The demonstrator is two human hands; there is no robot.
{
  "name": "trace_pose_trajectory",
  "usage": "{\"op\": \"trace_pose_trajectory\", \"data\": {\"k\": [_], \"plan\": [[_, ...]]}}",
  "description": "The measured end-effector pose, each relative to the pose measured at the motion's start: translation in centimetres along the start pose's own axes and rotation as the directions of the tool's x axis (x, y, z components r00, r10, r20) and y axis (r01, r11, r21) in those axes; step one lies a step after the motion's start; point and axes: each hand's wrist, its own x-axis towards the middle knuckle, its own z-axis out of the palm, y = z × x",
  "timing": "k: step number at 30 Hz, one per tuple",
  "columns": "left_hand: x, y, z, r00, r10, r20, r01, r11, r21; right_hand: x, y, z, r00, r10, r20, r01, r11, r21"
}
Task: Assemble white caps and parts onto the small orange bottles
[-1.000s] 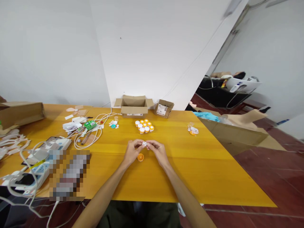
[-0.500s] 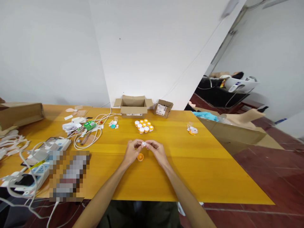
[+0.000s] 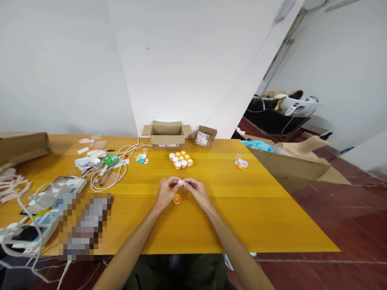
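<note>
Fingers of the left hand (image 3: pixel 165 193) and the right hand (image 3: pixel 197 191) pinch a small white dotted piece (image 3: pixel 180 183) from either side, thumb and forefinger of each meeting at its edges. This piece is raised above the wooden table (image 3: pixel 250 213), centrally in front of the person. Just below it, beside the left fingers, an orange cup (image 3: pixel 177 199) rests on the tabletop, its interior visible from above. Beyond the hands stands a close cluster of orange containers with white tops (image 3: pixel 182 159). To its left lie small white parts around a teal disc (image 3: pixel 141 160); well to its right, a small group of white and orange parts (image 3: pixel 241 163). At the far edge, against the wall, are an open cardboard box (image 3: pixel 168 140) and, beside it, a smaller labelled carton (image 3: pixel 205 139), tilted. On the left side of the table: a green packet (image 3: pixel 111 160), looped white cables (image 3: pixel 124 173), and a power strip (image 3: pixel 77 186) carrying plugs. Nearest the front edge there, a pixelated device (image 3: pixel 90 221) cannot be identified.
</note>
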Motion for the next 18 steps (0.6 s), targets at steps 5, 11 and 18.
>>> {"op": "trace_pose_trajectory", "data": {"k": [5, 11, 18], "plan": [[-0.06, 0.55, -0.04, 1.000, -0.002, 0.011, 0.002, 1.000, -0.001, 0.01, 0.02, 0.03, 1.000, -0.002, -0.004, 0.002, 1.000, -0.003], [-0.09, 0.77, -0.03, 1.000, 0.012, 0.014, -0.012, 1.000, 0.016, 0.02, 0.22, 0.09, 1.000, 0.004, -0.022, -0.004, 1.000, 0.003], [-0.10, 0.48, 0.01, 1.000, 0.020, 0.025, -0.021, 0.999, 0.044, 0.00, 0.03, 0.12, 1.000, -0.007, -0.009, 0.007, 1.000, -0.012]]}}
